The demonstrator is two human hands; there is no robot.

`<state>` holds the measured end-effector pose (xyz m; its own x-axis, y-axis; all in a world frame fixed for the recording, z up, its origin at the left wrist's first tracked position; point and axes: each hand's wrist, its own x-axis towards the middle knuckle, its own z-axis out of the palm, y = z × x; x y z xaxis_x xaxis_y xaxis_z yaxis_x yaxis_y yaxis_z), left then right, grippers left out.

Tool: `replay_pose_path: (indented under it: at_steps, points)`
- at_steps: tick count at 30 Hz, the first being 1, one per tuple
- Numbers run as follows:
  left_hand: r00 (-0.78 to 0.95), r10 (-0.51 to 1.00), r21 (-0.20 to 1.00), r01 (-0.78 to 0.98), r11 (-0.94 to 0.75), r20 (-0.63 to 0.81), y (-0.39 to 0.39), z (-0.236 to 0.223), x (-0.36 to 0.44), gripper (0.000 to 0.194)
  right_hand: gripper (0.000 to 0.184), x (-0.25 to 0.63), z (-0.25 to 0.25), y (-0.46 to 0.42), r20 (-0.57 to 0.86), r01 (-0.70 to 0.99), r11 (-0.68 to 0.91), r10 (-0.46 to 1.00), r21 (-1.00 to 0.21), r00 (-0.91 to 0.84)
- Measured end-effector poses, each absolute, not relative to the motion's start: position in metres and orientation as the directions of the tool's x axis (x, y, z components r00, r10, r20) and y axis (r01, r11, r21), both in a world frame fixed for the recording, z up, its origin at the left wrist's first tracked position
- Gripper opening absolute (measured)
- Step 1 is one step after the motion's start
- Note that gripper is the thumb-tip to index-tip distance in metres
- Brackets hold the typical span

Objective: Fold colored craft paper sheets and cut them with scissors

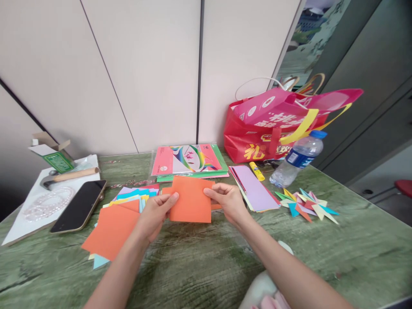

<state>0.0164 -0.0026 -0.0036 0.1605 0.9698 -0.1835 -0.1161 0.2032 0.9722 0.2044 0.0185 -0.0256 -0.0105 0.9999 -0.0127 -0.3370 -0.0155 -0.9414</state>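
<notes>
Both hands hold up an orange sheet of paper (191, 201) over the middle of the table. My left hand (157, 212) pinches its left edge with the thumb on top. At the right edge, my right hand (228, 201) grips it between thumb and fingers. Another orange strip shows behind the sheet on both sides; whether it is the same piece I cannot tell. Beside my left forearm lies a fanned pile of coloured paper (112, 227), orange on top. Right of my right hand is a stack of purple strips (255, 189).
Packs of coloured paper (189, 161) lie at the back. Folded paper pieces (309, 205), a water bottle (298, 159), a glue stick (256, 171) and a red bag (267, 124) are on the right. Leftward are a phone (79, 207), hammer (71, 176), beads (48, 204) and green box (54, 159).
</notes>
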Motion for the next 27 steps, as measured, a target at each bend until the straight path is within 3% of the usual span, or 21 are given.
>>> replay_pose_path:
  at_steps: [5, 8, 10, 12, 14, 16, 19, 22, 27]
  points:
    - [0.101, 0.983, 0.979, -0.116, 0.166, -0.155, -0.003, -0.001, 0.018, 0.026, 0.028, 0.203, -0.027, 0.018, -0.097, -0.358, -0.109, 0.994, -0.927, -0.05]
    - [0.11, 0.983, 0.986, -0.061, 0.152, -0.145, -0.004, 0.002, 0.016, 0.027, 0.027, 0.207, -0.025, 0.018, -0.099, -0.241, -0.131, 0.985, -0.962, -0.142]
    - [0.139, 0.982, 0.992, 0.025, 0.123, -0.125, -0.005, 0.003, 0.015, 0.029, 0.03, 0.209, -0.021, 0.017, 0.011, -0.077, -0.002, 0.986, -0.997, -0.165]
    - [0.185, 0.978, 0.985, 0.157, 0.069, -0.098, -0.007, 0.004, 0.016, 0.034, 0.042, 0.209, -0.016, 0.015, 0.213, 0.107, 0.234, 0.961, -0.966, -0.177]
    - [0.265, 0.961, 0.953, 0.302, 0.001, -0.085, -0.009, 0.004, 0.018, 0.041, 0.043, 0.207, -0.01, 0.01, 0.408, 0.237, 0.471, 0.872, -0.85, -0.27]
    - [0.365, 0.926, 0.903, 0.424, -0.073, -0.097, -0.012, 0.003, 0.022, 0.043, 0.032, 0.204, -0.006, 0.005, 0.512, 0.284, 0.623, 0.772, -0.729, -0.376]
    - [0.457, 0.881, 0.821, 0.547, -0.166, -0.126, -0.015, 0.002, 0.026, 0.04, 0.009, 0.199, -0.007, 0.0, 0.498, 0.307, 0.677, 0.715, -0.669, -0.491]
    - [0.465, 0.873, 0.786, 0.591, -0.185, -0.144, -0.015, 0.002, 0.026, 0.037, 0.008, 0.198, -0.011, -0.001, 0.441, 0.372, 0.649, 0.741, -0.663, -0.507]
    - [0.479, 0.872, 0.825, 0.53, -0.195, -0.102, -0.011, 0.005, 0.015, 0.037, 0.007, 0.202, -0.018, 0.005, 0.394, 0.427, 0.57, 0.811, -0.703, -0.433]
